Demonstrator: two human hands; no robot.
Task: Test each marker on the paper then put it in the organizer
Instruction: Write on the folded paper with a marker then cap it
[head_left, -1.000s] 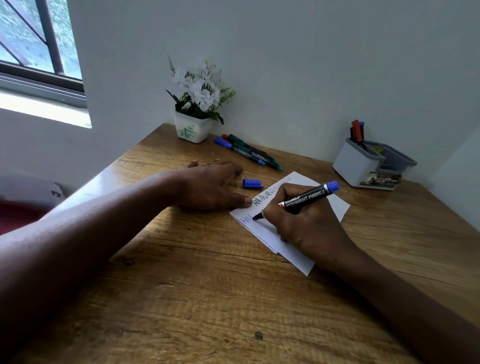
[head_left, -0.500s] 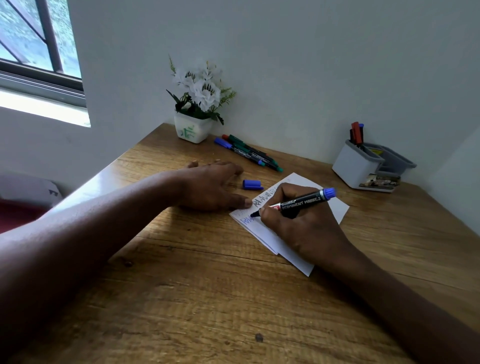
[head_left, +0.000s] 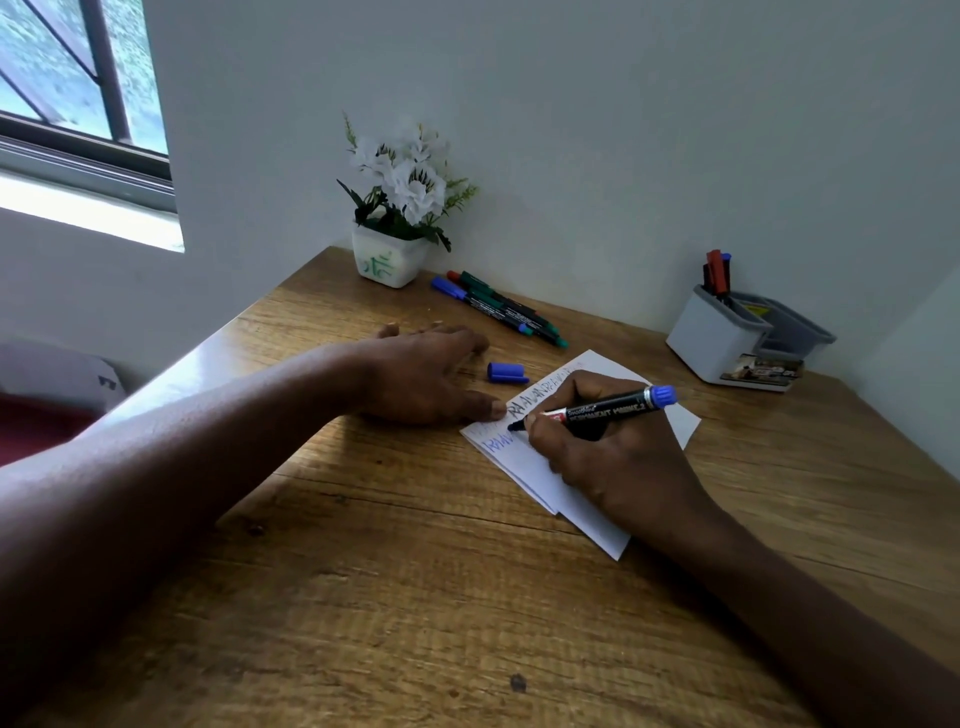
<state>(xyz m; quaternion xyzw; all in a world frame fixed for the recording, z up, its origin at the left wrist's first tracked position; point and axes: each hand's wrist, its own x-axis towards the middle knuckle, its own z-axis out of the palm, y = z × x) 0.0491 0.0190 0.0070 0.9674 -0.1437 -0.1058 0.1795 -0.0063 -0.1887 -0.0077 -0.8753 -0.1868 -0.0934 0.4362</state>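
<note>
My right hand (head_left: 618, 462) grips an uncapped blue marker (head_left: 608, 408) with its tip touching the white paper (head_left: 571, 499), beside blue scribbles. Dark and reddish scribbles run along the paper's far edge. My left hand (head_left: 421, 374) lies flat on the desk, its thumb pinning the paper's left corner. The marker's blue cap (head_left: 506, 372) lies on the desk just beyond the paper. Several more capped markers (head_left: 498, 306) lie in a row near the wall. The white and grey organizer (head_left: 727, 338) stands at the back right with a few markers (head_left: 717, 273) upright in it.
A white pot of white flowers (head_left: 400, 218) stands at the desk's back left corner by the wall. The wooden desk (head_left: 415, 597) meets walls behind and at the right. A window (head_left: 78, 78) is at the upper left.
My right hand has shifted the marker tip slightly left and up along the paper, and the marker leans flatter. My left hand has stayed put.
</note>
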